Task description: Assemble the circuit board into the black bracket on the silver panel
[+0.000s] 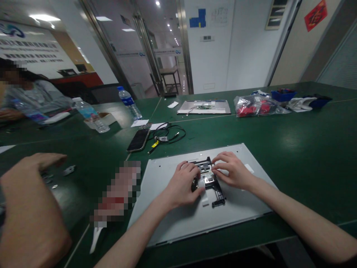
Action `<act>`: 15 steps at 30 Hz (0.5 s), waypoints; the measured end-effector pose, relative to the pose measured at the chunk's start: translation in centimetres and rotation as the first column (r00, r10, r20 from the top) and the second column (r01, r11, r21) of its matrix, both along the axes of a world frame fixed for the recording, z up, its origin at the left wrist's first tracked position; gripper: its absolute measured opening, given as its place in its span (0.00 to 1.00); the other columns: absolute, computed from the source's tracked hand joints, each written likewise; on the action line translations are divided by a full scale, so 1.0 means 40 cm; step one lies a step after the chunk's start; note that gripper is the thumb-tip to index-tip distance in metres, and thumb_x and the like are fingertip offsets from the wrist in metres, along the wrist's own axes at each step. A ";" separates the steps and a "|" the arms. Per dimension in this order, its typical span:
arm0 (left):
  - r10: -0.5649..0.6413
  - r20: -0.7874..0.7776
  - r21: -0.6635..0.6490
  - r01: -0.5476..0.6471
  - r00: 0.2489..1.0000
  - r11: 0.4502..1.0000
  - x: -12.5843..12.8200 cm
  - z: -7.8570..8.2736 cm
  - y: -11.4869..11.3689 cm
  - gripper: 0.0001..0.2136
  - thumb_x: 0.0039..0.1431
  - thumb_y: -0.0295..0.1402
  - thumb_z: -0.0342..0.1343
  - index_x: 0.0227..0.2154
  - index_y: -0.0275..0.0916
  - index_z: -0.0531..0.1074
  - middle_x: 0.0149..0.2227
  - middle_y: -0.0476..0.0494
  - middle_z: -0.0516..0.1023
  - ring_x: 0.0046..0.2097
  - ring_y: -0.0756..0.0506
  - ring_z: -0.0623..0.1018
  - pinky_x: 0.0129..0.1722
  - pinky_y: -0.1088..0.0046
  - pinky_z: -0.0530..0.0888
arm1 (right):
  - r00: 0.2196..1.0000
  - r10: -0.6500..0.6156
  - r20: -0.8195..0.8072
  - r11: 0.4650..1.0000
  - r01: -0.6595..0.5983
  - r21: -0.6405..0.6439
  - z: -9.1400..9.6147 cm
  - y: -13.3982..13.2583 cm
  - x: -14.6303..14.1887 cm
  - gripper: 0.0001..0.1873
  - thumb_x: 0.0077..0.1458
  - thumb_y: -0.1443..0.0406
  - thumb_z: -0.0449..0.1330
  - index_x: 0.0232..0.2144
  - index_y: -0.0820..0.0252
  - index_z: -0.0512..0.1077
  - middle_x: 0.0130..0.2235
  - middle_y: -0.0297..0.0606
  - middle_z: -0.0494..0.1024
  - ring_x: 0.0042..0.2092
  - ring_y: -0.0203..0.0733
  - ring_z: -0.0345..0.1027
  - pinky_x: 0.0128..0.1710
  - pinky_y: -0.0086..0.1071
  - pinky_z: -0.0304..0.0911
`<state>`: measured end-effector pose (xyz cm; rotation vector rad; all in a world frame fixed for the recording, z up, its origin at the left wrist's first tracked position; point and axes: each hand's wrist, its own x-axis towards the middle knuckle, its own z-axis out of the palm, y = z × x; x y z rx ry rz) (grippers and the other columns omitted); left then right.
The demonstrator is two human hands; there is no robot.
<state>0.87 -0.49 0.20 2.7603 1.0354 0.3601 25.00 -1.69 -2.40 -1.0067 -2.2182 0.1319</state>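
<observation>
A large light-grey flat panel (167,219), like the back of a screen, lies on the green table in front of me. At its middle sits a black bracket (219,197) with silver metal parts. My left hand (182,182) curls over the bracket's left side, its thumb and fingers closed around a small dark part there. From the right, my right hand (231,171) pinches the bracket's upper right edge with bent fingers. What lies under the fingertips is mostly hidden.
A co-worker's arm (33,208) reaches in at the left, near small metal parts (69,170). Beyond the panel are a phone (138,140), a black cable (174,138), a blue-capped bottle (129,103), a circuit-board panel (186,108) and a plastic bag (256,106). Another person (33,89) sits far left.
</observation>
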 end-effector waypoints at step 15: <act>-0.016 -0.023 0.008 0.016 1.000 1.000 -0.006 -0.011 0.004 0.19 0.47 0.45 0.65 0.38 0.41 0.67 0.41 0.44 0.71 0.48 0.37 0.71 0.59 0.49 0.60 | 0.985 0.121 0.121 0.989 -0.109 -0.096 -0.002 -0.014 -0.021 0.12 0.60 0.63 0.60 0.46 0.57 0.73 0.47 0.41 0.76 0.49 0.47 0.66 0.52 0.46 0.60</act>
